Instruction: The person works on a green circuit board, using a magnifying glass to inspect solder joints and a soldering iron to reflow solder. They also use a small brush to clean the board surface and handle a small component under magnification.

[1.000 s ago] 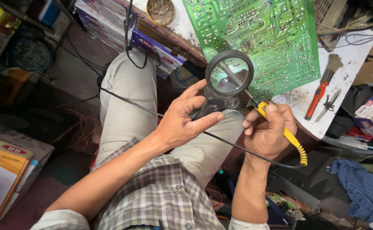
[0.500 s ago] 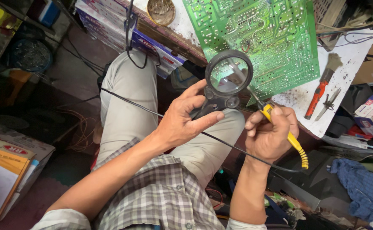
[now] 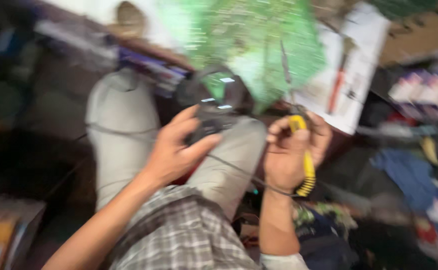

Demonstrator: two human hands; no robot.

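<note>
The view is badly blurred by motion. My left hand (image 3: 176, 147) grips the dark handle of a round black magnifying glass (image 3: 218, 97), held low at the near edge of a green circuit board (image 3: 259, 45). My right hand (image 3: 291, 152) is closed around a yellow-handled soldering iron (image 3: 304, 160), its thin metal tip (image 3: 284, 62) pointing up over the board. A black cord (image 3: 234, 172) runs from the iron across my lap. My grey trousers and checked shirt fill the lower middle.
A red-handled tool (image 3: 338, 87) lies on white paper (image 3: 364, 60) to the right of the board. Blurred boxes and blue cloth (image 3: 404, 175) crowd the right side. A round brownish object (image 3: 131, 20) sits at the top left of the bench.
The camera swung and the picture turned blurry. The magnifying glass dropped from over the board to its near edge. My right hand tilted the iron more upright, tip now over the board.
</note>
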